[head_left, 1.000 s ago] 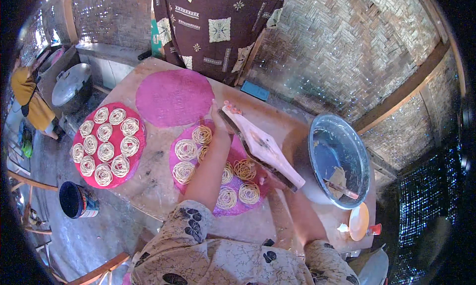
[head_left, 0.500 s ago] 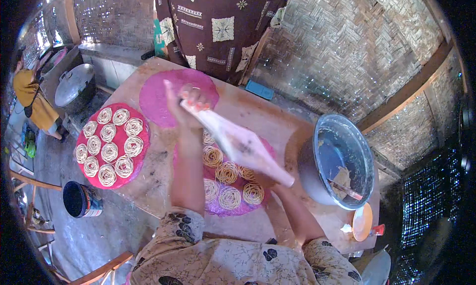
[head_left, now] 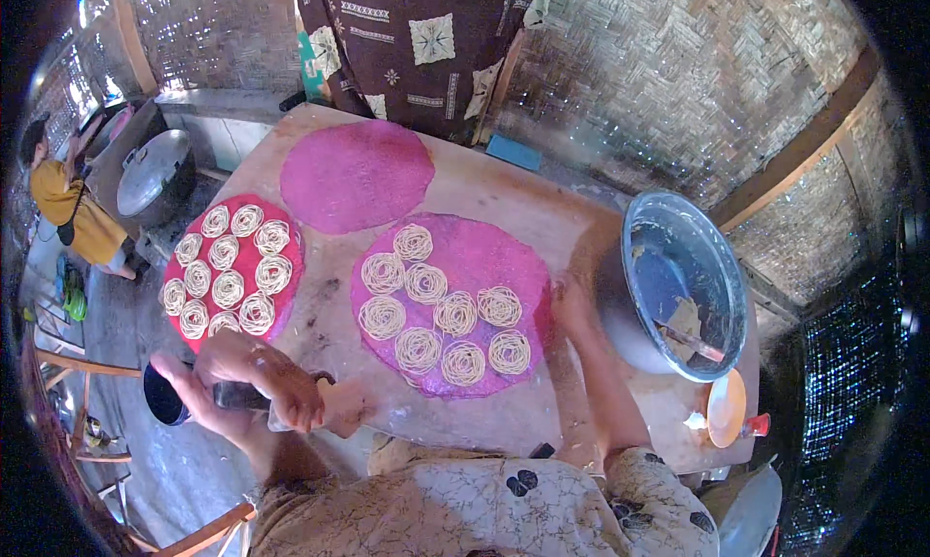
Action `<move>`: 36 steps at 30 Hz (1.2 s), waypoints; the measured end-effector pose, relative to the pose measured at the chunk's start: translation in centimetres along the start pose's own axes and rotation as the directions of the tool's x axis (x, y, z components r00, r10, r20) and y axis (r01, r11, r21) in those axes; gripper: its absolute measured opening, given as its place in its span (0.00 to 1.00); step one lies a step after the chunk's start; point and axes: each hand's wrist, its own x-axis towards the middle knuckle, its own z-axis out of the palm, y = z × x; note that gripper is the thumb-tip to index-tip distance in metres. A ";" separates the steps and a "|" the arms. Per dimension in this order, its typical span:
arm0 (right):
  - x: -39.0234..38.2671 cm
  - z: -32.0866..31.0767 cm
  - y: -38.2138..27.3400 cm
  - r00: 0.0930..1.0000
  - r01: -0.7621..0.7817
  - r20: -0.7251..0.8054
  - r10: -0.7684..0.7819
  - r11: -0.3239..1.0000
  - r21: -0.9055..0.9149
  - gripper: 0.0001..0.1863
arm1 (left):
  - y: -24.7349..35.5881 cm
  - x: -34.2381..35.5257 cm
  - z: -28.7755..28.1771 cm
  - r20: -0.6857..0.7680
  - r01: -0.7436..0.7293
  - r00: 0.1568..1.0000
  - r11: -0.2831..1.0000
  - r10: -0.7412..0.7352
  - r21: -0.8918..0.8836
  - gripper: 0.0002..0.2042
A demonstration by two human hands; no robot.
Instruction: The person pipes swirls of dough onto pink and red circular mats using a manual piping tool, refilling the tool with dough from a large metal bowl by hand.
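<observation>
My left hand [head_left: 257, 378] is over the table's near left edge, fingers curled round a blurred tool [head_left: 238, 395] with a dark part inside the grip and a pale part beyond the fingers. Its kind I cannot make out. My right hand [head_left: 573, 303] is at the right edge of the middle pink round sheet [head_left: 523, 247], its fingers blurred. Several pale coiled noodle-like nests [head_left: 455, 313] lie on that sheet, its near left part bare. Partly behind my left hand, a red round sheet [head_left: 254, 281] carries more nests. The far pink round sheet [head_left: 358, 177] bears none.
A large dark basin [head_left: 635, 315] with dough-like residue and a stick stands right on the table [head_left: 484, 436]. Near it lie an orange dish [head_left: 726, 407] and a blue flat box [head_left: 513, 152]. A dark bucket [head_left: 165, 399] stands on the floor. A person in yellow [head_left: 77, 203] is by a big pot [head_left: 155, 174].
My left hand has swung from over the far pink sheet down to the near left with the tool. My right hand has moved away from me to the middle sheet's right edge.
</observation>
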 end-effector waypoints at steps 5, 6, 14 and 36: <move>-3.1 -0.3 -5.0 0.975 0.221 -0.031 -0.219 0.970 0.103 0.10 | -0.2 -0.6 0.7 0.005 -0.048 0.999 0.999 0.048 0.022 0.44; -3.4 -0.1 -5.3 0.972 0.236 -0.008 -0.236 0.968 0.085 0.10 | -0.1 -0.6 0.8 0.008 -0.059 0.998 0.998 0.059 0.016 0.44; -3.7 0.5 -6.8 0.951 0.308 0.063 -0.303 0.946 -0.103 0.19 | -0.7 -0.6 1.0 0.011 -0.104 0.995 0.995 0.104 -0.007 0.44; -2.7 -5.5 -10.1 0.816 -0.106 0.451 -0.362 0.673 0.732 0.18 | -3.7 7.2 -1.1 -0.010 0.074 0.995 0.833 -0.095 -0.548 0.40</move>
